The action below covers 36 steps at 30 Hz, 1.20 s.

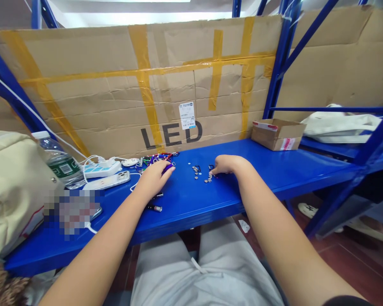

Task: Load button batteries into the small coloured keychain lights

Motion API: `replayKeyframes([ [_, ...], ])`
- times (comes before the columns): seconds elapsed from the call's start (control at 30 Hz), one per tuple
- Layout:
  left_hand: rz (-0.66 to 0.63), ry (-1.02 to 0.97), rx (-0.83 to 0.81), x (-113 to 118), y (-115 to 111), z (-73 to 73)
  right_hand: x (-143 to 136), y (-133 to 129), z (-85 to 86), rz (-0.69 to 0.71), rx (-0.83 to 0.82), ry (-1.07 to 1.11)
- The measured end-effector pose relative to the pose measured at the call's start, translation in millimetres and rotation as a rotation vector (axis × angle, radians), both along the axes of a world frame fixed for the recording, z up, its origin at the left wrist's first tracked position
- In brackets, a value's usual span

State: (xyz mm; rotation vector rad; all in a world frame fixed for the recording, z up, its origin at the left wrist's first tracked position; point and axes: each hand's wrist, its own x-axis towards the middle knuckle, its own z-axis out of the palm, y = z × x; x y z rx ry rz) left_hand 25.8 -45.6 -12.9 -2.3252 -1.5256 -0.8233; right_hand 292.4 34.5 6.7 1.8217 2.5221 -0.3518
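My left hand (155, 178) is closed round a small purple metallic piece (168, 168), whose end shows between thumb and fingers. Just behind that hand lies a pile of colourful small metal tubes and clips (156, 158). My right hand (223, 165) reaches down to the blue table with its fingertips pinched at a group of small round silvery pieces (210, 177); what they hold, if anything, is too small to make out. More round pieces (196, 173) lie between the hands. Two black tubes with silver ends (155, 208) rest beside my left wrist.
On the left of the blue table (185, 204) are a cream bag (15, 182), a water bottle (62, 163), a power strip (102, 168) and a white phone (107, 181). A small open carton (277, 134) stands back right, before a cardboard panel (115, 106).
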Motion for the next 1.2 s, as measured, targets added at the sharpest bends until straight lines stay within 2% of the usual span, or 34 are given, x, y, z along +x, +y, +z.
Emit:
replayKeyframes([
  [0.1, -0.013, -0.013, -0.004, 0.0, 0.8, -0.4, -2.4, 5.7, -1.9, 0.04, 0.114, 0.035],
  [0.17, -0.031, -0.039, -0.013, 1.5, 0.0, 0.3, -6.7, 6.1, -2.4, 0.086, 0.217, 0.15],
  [0.27, -0.055, -0.105, -0.079, 5.5, -3.3, 2.6, -20.4, -3.1, -2.3, 0.283, 0.295, 0.439],
  [0.37, -0.073, -0.171, -0.152, 9.4, -6.8, 4.9, -39.5, -18.7, -4.0, 0.481, 0.213, 0.593],
  [0.47, -0.125, -0.197, -0.207, 11.2, -8.1, 4.8, -55.8, -30.1, -8.2, 0.555, 0.004, 0.709],
  [0.53, -0.162, -0.204, -0.247, 11.2, -7.5, 3.3, -62.5, -33.0, -11.4, 0.564, -0.102, 0.764],
  [0.63, -0.181, -0.225, -0.284, 10.3, -5.4, 0.5, -67.1, -33.2, -14.8, 0.55, -0.128, 0.803],
  [0.8, -0.14, -0.232, -0.283, 9.6, -3.7, -0.2, -68.8, -36.1, -12.8, 0.535, -0.191, 0.88],
  [1.03, -0.146, -0.274, -0.272, 11.4, -7.3, 1.9, -66.5, -40.1, -7.3, 0.569, -0.159, 0.813],
  [1.2, -0.126, -0.268, -0.266, 9.8, -5.6, 2.8, -66.7, -36.8, -11.8, 0.513, -0.114, 0.796],
])
